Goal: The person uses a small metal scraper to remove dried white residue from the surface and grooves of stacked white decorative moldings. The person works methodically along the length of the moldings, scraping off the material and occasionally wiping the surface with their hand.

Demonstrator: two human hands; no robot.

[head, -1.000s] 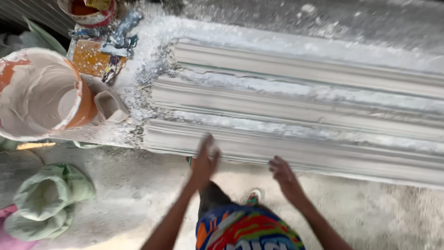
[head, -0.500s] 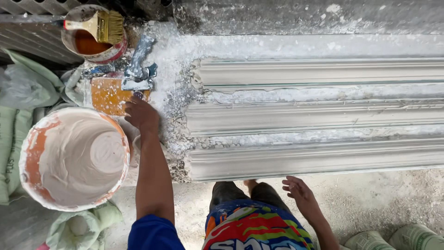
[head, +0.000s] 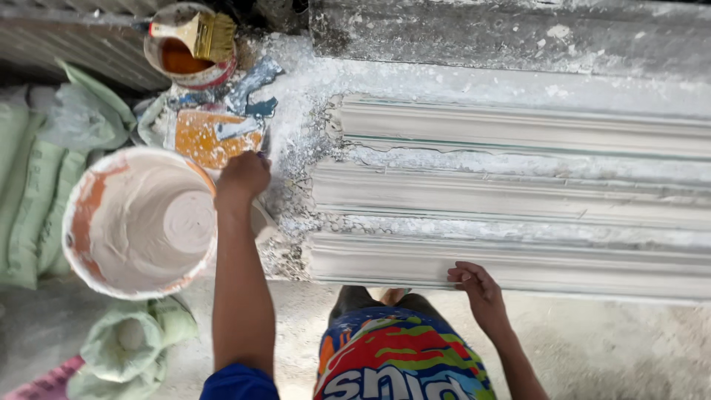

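Note:
Three long white plaster mouldings [head: 518, 196] lie side by side on a plaster-crusted bench, running off to the right. My left hand [head: 243, 178] reaches to the left end of the bench with its fingers curled at the near corner of an orange flat tool [head: 211, 137]. The back of the hand hides whether it grips the tool. My right hand [head: 480, 290] rests with its fingers loosely bent on the near edge of the nearest moulding [head: 563, 267], holding nothing. A large bucket [head: 89, 222] coated in white plaster stands just left of my left arm.
A small tub of orange liquid [head: 185, 63] with a paintbrush [head: 200, 33] across it stands at the back left. Pale green sacks [head: 37, 185] lie left of the bucket, with another [head: 126, 344] on the floor. My knees in bright patterned shorts [head: 400, 363] are under the bench edge.
My left hand has swung from the front of the mouldings leftwards to the orange tool. The right hand has moved up onto the nearest moulding's edge. The view has shifted left.

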